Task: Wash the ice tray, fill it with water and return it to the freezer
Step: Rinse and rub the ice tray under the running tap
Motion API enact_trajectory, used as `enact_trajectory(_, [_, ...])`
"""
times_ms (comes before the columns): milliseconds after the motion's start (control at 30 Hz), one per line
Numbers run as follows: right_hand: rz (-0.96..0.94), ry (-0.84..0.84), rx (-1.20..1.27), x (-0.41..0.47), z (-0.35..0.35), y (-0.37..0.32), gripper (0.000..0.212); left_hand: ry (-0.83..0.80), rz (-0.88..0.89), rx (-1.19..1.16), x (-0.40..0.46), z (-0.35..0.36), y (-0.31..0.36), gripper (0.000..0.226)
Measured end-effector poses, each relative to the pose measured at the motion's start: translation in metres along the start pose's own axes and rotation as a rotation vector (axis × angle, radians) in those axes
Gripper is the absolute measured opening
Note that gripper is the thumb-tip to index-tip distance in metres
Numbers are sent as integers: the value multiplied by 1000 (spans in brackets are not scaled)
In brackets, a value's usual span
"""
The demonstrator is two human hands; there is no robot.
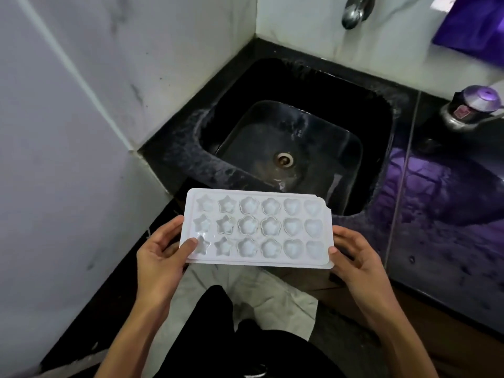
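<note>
The white ice tray [257,227] is held level in the air, in front of the near edge of the black sink [376,126] and above a pale cloth [275,293] that lies lower down by the person's dark-clad legs. It has three rows of six moulds: stars at the left, flowers in the middle, hearts at the right. The moulds look whitish inside; whether that is ice, water or bare plastic cannot be told.

The left hand [161,257] grips the tray's left end, thumb lying on top at the near-left star mould, fingers curled beneath. The right hand [354,255] holds the right end, thumb tip pressed on the near-right corner, fingers curled along the edge.

The sink basin is dark and wet-looking, with a round metal drain [284,159] at its bottom. A metal tap [354,12] juts from the marble wall above it. On the dark glossy table to the right stands a metal vessel with a domed lid [474,107].
</note>
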State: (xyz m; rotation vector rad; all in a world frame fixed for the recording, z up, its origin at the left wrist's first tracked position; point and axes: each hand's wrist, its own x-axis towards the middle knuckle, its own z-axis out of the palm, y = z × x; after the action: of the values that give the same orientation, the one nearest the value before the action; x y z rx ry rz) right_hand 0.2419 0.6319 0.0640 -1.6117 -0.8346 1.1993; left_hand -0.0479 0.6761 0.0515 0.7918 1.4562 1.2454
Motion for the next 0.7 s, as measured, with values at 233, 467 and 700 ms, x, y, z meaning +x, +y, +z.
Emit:
enact_trajectory(233, [2, 144, 123, 47, 17, -39, 27, -169, 43, 34, 93, 41, 35, 45])
enact_trajectory(467, [-22, 310, 338, 93, 30, -73, 27, -358, 66, 47, 183, 102, 80, 40])
enact_trajectory(700, [-45, 368, 485, 143, 26, -103, 27, -447, -64, 24, 236, 165, 105, 18])
